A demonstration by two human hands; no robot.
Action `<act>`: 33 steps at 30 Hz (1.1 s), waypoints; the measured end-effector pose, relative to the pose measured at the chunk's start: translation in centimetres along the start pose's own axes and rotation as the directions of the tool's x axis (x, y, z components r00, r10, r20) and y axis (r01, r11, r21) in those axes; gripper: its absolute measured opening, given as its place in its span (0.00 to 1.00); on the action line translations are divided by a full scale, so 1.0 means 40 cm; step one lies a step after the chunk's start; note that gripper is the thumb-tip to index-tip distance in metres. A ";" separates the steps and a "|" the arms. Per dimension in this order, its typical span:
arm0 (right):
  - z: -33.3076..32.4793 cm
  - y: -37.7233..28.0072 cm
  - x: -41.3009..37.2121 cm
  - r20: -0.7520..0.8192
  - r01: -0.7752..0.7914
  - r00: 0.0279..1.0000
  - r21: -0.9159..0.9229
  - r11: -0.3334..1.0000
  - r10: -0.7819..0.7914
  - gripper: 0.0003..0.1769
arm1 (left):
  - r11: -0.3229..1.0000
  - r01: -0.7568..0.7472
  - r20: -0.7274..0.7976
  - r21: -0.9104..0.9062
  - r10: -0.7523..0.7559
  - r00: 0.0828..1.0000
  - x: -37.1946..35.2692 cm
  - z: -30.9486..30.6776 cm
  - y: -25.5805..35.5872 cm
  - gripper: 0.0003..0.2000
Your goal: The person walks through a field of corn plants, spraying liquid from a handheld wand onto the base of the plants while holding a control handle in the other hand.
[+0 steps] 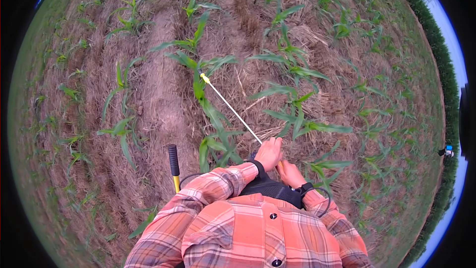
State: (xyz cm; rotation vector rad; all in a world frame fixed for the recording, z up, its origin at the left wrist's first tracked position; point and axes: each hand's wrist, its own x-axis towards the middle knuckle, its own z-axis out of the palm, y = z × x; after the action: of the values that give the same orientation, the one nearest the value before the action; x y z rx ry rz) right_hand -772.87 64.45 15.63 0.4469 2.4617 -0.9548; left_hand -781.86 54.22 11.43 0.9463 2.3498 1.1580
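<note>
The field [168, 89] is seen around the spray wand [233, 111]. At the wand's lower end, its shaft is grasped by the left hand [269, 153] with closed fingers; just beside, the right hand [291, 174] is curled, its grip partly hidden.

head cam | worn on head | looks steeply down, forward | hands near

Coral plaid shirt [307, 228], white and dark lines, long sleeves [198, 193], dark buttons [273, 216], chest pocket [213, 233], black wristbands [258, 168]
</note>
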 end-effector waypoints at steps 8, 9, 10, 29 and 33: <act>-0.019 0.059 0.019 -0.048 -0.008 0.999 0.023 1.000 0.009 0.19 | 0.999 -0.032 0.051 0.003 0.032 0.998 0.063 0.036 0.013 0.20; -0.019 0.068 0.020 -0.053 -0.004 0.999 0.023 1.000 0.006 0.19 | 1.000 -0.032 0.056 0.000 0.031 0.998 0.069 0.044 0.013 0.20; -0.020 0.078 0.021 -0.057 -0.009 0.998 0.032 0.999 0.011 0.19 | 1.000 -0.030 0.061 -0.002 0.030 0.998 0.075 0.052 0.013 0.19; -0.083 0.167 0.033 -0.053 -0.063 0.996 0.135 0.989 0.071 0.21 | 0.999 -0.032 0.171 0.038 0.025 0.985 0.161 0.116 0.066 0.20; -0.097 0.178 0.041 -0.044 -0.085 0.995 0.128 0.988 0.092 0.21 | 0.998 -0.053 0.161 0.032 0.047 0.986 0.177 0.133 0.064 0.19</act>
State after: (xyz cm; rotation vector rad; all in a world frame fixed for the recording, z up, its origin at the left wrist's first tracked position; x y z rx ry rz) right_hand -772.20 72.39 13.41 0.6243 2.4120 -1.0778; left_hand -782.84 63.32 10.13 1.0742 2.2378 1.0204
